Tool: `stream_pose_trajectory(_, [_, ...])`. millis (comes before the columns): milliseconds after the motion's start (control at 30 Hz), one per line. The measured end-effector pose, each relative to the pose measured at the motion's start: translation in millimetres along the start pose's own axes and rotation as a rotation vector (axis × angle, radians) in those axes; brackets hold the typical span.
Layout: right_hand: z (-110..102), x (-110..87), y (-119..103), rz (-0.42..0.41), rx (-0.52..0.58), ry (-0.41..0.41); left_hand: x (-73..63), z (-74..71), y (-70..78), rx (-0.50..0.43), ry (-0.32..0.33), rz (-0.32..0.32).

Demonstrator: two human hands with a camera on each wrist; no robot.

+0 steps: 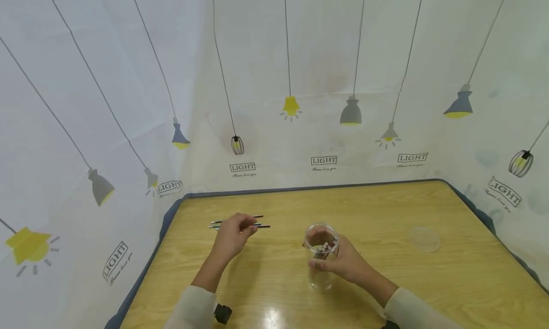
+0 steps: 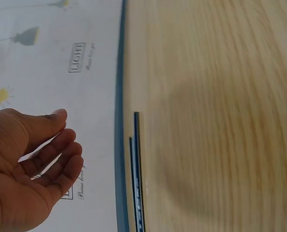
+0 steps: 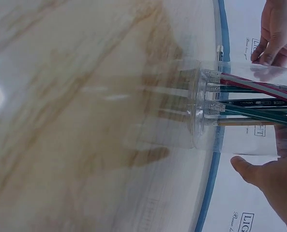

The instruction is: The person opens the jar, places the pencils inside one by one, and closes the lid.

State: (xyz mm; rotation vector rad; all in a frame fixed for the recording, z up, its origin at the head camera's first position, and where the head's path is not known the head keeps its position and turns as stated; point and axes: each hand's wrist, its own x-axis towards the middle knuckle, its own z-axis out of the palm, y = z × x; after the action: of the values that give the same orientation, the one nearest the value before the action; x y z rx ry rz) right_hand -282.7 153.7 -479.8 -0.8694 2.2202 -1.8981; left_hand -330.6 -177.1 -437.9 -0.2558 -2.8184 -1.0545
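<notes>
My right hand [image 1: 351, 262] grips a clear jar [image 1: 322, 279] around its side, thumb toward me. The jar looks upright, its base at the table. Inside it are several pencils [image 3: 259, 116], red, green, black and wood-toned, with clear-looking caps at their lower ends. At the left, my left hand [image 1: 230, 236] hovers over a few loose dark pencils [image 1: 265, 226] lying side by side. Its fingers [image 2: 61, 166] are loosely bent, the thumb close to the index finger, and nothing shows between them. Part of the loose pencils is hidden behind that hand.
A clear round lid [image 1: 424, 238] lies flat on the wooden table [image 1: 377, 210] at the right. White sheeting [image 1: 266, 143] printed with lamps rises along the table's back and sides. Black straps [image 1: 222, 313] show at the sleeves.
</notes>
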Motion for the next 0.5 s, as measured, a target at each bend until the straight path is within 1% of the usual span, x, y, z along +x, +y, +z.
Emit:
stream_pose_trajectory(133, [0.0, 1.1, 0.9, 0.001, 0.003, 0.001, 9.2, 3.0, -11.6, 0.221, -0.020, 0.029])
stream_pose_trajectory(200, [-0.1, 1.5, 2.0, 0.003, 0.010, 0.001, 15.0, 5.3, -18.3, 0.316, -0.035, 0.024])
stream_pose_trajectory(267, [0.1, 1.6, 3.2, -0.006, 0.018, 0.000, 21.1, 7.9, -25.9, 0.392, -0.047, 0.013])
stream_pose_trajectory(367, [0.8, 1.5, 3.9, -0.009, 0.022, 0.001, 28.2, 11.2, -36.6, 0.463, -0.060, -0.013])
stream_pose_trajectory(500, [2.4, 1.7, 3.6, -0.012, 0.015, 0.001, 31.5, 14.4, -48.4, 0.493, -0.060, -0.030])
